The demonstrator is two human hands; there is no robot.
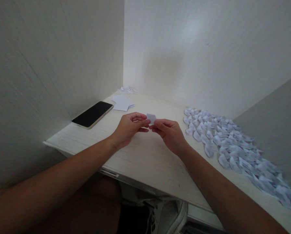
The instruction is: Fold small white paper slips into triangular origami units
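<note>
A small piece of folded white paper (151,117) is held up over the middle of the desk, pinched from both sides. My left hand (131,125) grips its left edge between thumb and fingers. On the opposite edge, the thumb and forefinger of my right hand (168,131) are closed. The lower part of the paper is hidden behind my fingertips, so its exact folds cannot be made out.
A phone (93,114) lies at the left by the wall, beside flat white paper sheets (121,104). Small paper strips (128,89) sit in the back corner. Many folded paper pieces (223,136) spread along the right of the white desk (145,162).
</note>
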